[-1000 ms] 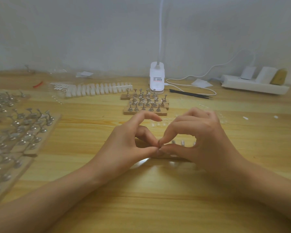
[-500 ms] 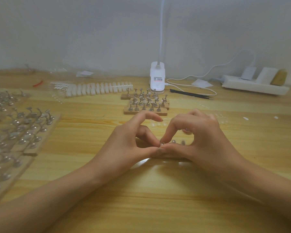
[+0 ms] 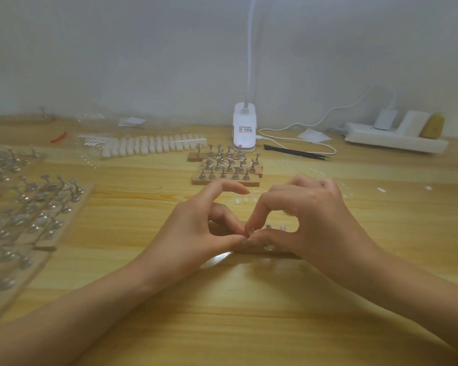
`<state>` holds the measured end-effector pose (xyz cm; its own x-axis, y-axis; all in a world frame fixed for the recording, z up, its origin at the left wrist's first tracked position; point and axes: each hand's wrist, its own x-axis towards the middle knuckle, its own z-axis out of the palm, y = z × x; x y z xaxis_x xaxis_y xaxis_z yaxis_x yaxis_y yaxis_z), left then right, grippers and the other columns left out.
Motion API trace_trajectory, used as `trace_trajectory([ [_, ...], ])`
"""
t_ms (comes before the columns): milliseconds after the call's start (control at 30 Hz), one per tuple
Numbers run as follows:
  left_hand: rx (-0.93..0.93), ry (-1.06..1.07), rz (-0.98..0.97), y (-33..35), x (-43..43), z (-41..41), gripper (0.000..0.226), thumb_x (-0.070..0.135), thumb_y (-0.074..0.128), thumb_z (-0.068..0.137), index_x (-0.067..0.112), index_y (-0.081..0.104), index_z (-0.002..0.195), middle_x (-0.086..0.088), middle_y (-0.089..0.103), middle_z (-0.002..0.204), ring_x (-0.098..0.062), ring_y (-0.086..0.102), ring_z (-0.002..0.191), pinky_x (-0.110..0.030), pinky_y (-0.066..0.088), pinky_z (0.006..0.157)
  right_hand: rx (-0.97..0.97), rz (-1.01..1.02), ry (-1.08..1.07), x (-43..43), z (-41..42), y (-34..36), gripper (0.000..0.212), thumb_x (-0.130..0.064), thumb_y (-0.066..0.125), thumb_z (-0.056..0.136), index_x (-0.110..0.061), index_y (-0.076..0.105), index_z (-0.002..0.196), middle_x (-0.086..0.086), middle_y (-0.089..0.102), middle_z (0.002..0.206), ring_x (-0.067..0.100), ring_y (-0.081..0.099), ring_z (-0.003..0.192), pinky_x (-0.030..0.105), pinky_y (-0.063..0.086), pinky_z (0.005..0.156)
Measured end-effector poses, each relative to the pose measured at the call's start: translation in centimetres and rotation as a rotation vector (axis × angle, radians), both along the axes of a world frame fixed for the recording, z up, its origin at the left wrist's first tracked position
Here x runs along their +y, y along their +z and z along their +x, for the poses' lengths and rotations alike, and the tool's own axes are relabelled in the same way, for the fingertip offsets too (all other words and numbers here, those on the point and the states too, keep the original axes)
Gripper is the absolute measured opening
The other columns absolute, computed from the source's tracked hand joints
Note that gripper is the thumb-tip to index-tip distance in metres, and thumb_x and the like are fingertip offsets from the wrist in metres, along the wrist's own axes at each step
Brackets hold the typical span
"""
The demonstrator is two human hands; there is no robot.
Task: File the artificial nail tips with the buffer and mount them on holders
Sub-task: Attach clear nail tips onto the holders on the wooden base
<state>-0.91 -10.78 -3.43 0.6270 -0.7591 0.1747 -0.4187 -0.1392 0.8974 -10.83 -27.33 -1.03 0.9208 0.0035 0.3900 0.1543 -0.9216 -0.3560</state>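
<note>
Seated nail tip (image 3: 251,230) on holder (image 3: 269,227), mid-frame.
Pinched by right hand (image 3: 310,220), holder by left hand (image 3: 196,233); apt to skew if squeezed unevenly.

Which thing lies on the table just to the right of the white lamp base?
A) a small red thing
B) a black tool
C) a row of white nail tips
B: the black tool lies just right of the lamp base; the other two lie to its left.
</note>
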Motion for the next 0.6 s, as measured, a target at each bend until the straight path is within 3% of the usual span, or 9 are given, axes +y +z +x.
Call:
trace_trajectory([
  [133,-0.008,0.001,0.0,-0.1,0.0,0.0,0.059,0.008,0.082,0.076,0.035,0.053,0.121,0.008,0.074,0.074,-0.002,0.07,0.073,-0.006,0.045,0.066,-0.042,0.092,0.034,-0.7,-0.5,0.0,0.036,-0.072,0.058,0.066,-0.046,0.069,0.089,-0.033,0.066,0.085,-0.007,0.054,0.093,0.04,0.035,0.094],
  [367,-0.012,0.002,-0.012,0.0,0.0,-0.1,0.057,0.019,0.081,0.074,0.034,0.053,0.12,0.008,0.074,0.075,-0.002,0.07,0.071,-0.008,0.046,0.065,-0.234,-0.201,0.049,0.0,-1.1,-0.6,0.016,-0.051,0.069,0.081,-0.038,0.078,0.083,-0.025,0.07,0.086,0.011,0.064,0.09,0.046,0.035,0.088],
  [600,-0.03,0.006,-0.006,-0.3,-0.1,0.1,0.058,0.015,0.083,0.075,0.036,0.054,0.119,0.009,0.074,0.076,-0.001,0.069,0.073,-0.008,0.045,0.066,-0.282,-0.241,0.056,-0.1,-0.8,-0.9,0.013,-0.045,0.071,0.082,-0.035,0.078,0.081,-0.022,0.071,0.084,0.015,0.064,0.088,0.047,0.037,0.085],
])
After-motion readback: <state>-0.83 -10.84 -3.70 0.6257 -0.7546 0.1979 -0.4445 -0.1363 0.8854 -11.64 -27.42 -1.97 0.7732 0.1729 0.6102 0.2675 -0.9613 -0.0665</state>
